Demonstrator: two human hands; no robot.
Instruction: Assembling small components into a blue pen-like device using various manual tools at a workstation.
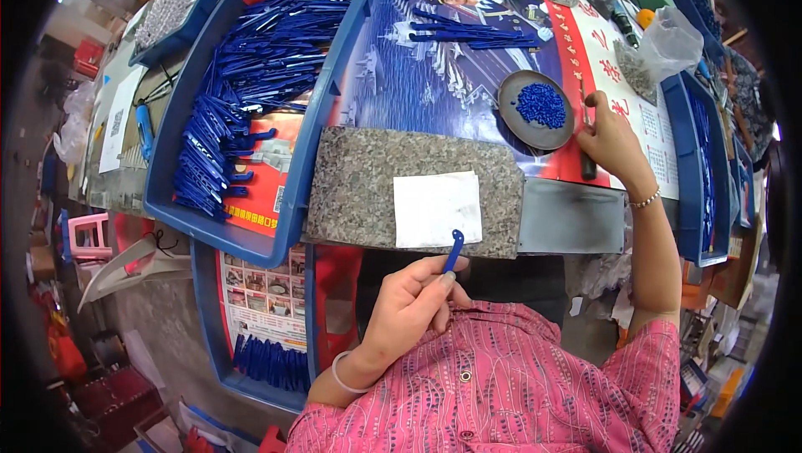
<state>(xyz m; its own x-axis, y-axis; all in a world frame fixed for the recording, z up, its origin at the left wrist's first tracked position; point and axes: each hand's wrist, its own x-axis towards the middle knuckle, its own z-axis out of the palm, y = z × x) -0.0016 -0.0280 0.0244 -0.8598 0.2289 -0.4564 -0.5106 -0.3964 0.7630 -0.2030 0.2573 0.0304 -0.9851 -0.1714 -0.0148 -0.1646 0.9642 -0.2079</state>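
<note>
My left hand (413,307) pinches a slim blue plastic strip (454,251) between thumb and fingers. The strip's rounded tip, with small holes in it, points up over the near edge of a white square pad (437,209). That pad lies on a speckled stone slab (355,190). Over on the right, my right hand (614,137) has its fingers curled around a thin tool with a dark handle (589,167); its exact kind is unclear. Just left of this hand sits a round dish (510,110) holding many tiny blue pieces (540,105).
A large blue tray (292,194) full of blue strips stands at the left. A lower blue bin (219,344) holds more. Loose blue strips (472,33) lie at the table's far side. A grey metal plate (571,217) adjoins the slab. Another blue tray (692,160) stands right.
</note>
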